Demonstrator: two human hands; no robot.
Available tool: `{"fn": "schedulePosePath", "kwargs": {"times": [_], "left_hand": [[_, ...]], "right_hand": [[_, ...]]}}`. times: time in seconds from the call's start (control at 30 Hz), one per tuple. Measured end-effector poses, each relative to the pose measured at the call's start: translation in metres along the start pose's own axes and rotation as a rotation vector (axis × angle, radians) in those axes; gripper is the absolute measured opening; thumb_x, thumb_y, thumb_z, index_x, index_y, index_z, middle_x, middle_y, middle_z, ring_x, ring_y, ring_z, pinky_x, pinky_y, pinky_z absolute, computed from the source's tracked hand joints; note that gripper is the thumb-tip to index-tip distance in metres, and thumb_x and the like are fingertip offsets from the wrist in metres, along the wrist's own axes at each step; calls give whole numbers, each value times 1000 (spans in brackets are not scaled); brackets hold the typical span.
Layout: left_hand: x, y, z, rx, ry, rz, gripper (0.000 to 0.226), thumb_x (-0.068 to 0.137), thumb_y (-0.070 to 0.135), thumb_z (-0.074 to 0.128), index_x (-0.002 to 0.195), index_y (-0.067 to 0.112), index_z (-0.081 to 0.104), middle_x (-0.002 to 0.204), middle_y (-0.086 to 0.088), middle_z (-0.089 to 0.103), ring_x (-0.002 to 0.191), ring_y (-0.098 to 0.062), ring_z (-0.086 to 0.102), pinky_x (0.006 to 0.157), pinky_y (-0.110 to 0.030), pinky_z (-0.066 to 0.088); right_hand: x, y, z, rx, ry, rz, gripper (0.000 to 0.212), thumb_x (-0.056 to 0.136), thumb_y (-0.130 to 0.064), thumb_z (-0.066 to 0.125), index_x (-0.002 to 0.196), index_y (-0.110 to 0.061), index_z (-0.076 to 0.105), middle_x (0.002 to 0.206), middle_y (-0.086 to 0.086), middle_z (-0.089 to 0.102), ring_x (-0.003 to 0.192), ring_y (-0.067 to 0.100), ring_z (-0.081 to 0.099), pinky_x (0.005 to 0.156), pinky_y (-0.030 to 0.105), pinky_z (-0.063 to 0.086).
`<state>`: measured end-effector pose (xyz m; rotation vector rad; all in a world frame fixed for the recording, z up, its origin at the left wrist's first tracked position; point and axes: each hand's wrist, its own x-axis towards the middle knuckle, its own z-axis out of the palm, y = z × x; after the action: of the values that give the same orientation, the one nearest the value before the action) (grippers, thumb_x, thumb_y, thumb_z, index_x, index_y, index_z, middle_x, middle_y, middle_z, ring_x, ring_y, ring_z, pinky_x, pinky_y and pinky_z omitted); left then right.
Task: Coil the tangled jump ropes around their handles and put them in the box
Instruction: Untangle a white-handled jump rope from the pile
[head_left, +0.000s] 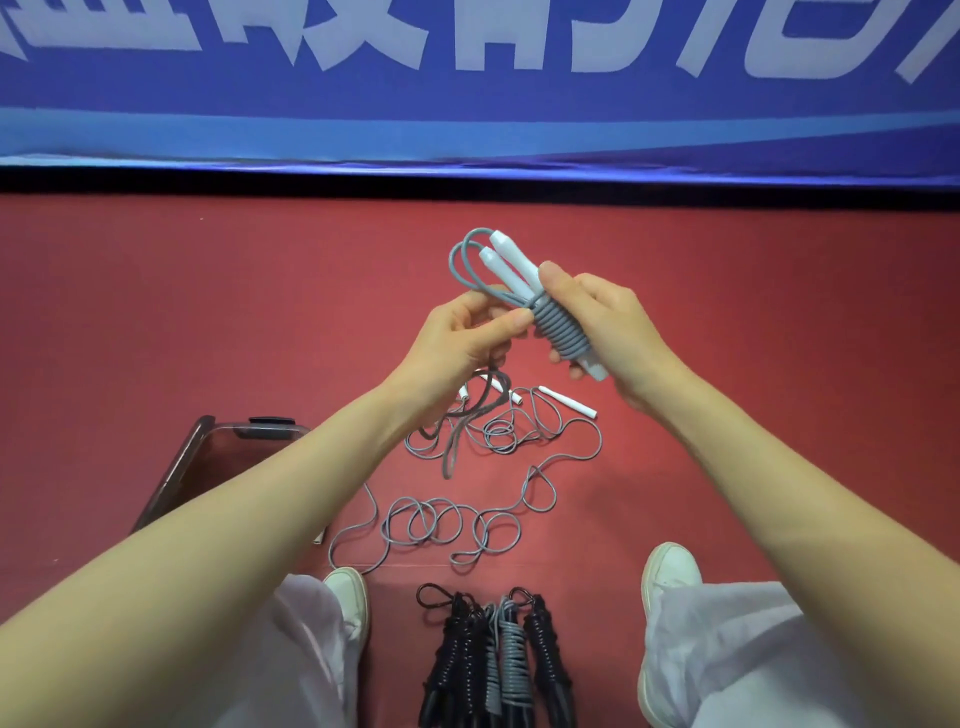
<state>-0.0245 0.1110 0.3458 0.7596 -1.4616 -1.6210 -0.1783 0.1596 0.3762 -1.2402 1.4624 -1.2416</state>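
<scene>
The left forearm (249, 493) partly hides the clear box (208, 457). A loose gray rope (467, 519) lies tangled on the red floor (156, 312); 3 coiled ropes (498, 654) lie between 2 shoes. The right hand (602, 332) grips the half-wound white handles (511, 265); the left hand (462, 338) pinches their cord.

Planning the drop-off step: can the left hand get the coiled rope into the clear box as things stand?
Probably not right away. The left hand is pinching the grey rope that the right hand grips by its handles. The clear box sits under the left forearm, nothing blocking it.
</scene>
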Motion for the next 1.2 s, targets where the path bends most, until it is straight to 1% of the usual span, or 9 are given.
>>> {"fn": "schedulePosePath", "kwargs": {"times": [0.23, 0.33, 0.4, 0.63, 0.83, 0.93, 1.0, 1.1, 1.2], "left_hand": [[-1, 8, -4, -4, -229, -133, 19, 88, 25, 57, 103, 13, 55, 59, 2, 47, 50, -8, 42, 60, -21, 48], [2, 13, -17, 133, -335, -206, 25, 84, 32, 55, 93, 10, 63, 61, 4, 49, 57, -10, 41, 61, -22, 35], [5, 15, -29, 275, -344, -223, 23, 85, 33, 57, 88, 12, 67, 63, 4, 52, 59, -11, 41, 59, -25, 27], [2, 11, -45, 405, -346, -274, 28, 99, 25, 48, 89, 6, 64, 65, -1, 46, 55, -11, 42, 62, -21, 42], [2, 5, -45, 305, -281, -210, 18, 96, 11, 54, 83, 9, 66, 67, -4, 48, 56, -11, 41, 64, -26, 38], [2, 12, -53, 542, -379, -73, 18, 90, -1, 60, 87, 15, 67, 77, -5, 61, 69, -12, 51, 65, -24, 40], [1, 12, -50, 626, -394, -140, 13, 87, 2, 66, 87, 14, 71, 73, 3, 66, 67, -6, 55, 66, -20, 44], [2, 4, -34, 748, -321, -124, 5, 82, 13, 75, 86, 12, 73, 63, 12, 64, 60, -5, 51, 61, -18, 42], [2, 2, -16, 578, -140, -68, 7, 87, 18, 70, 83, 13, 66, 72, -1, 68, 55, -11, 53, 55, -21, 43]], "right_hand": [[-3, 0, 4, 200, 37, -34, 19, 94, -38, 58, 85, -21, 58, 69, 15, 66, 42, 23, 51, 37, 20, 31], [-2, 1, 0, 178, 110, -33, 18, 93, -37, 59, 90, -20, 56, 65, 11, 67, 41, 23, 53, 36, 21, 34], [0, 4, -3, 144, 162, -21, 22, 92, -39, 60, 92, -18, 54, 63, 10, 67, 41, 23, 54, 36, 21, 36], [6, 7, -10, 145, 274, 33, 30, 91, -41, 62, 93, -14, 48, 61, 8, 67, 39, 20, 53, 35, 19, 34], [-4, -4, -1, 249, -292, 112, 38, 90, -41, 52, 106, -7, 49, 64, 12, 63, 38, 18, 51, 28, 17, 33], [-13, -9, 2, -19, -600, 271, 41, 81, -46, 56, 100, -11, 52, 65, 9, 62, 41, 17, 51, 30, 17, 34], [-16, -5, 4, -347, -689, 326, 39, 83, -47, 62, 96, -11, 53, 65, 5, 64, 44, 18, 51, 37, 20, 35], [-12, 8, 13, -924, -543, 257, 45, 84, -55, 62, 104, -15, 58, 65, -3, 67, 52, 18, 58, 48, 23, 41], [-5, 15, 10, -1268, -193, 89, 46, 87, -64, 49, 120, -34, 56, 111, 5, 66, 100, 29, 63, 73, 34, 42]]}}
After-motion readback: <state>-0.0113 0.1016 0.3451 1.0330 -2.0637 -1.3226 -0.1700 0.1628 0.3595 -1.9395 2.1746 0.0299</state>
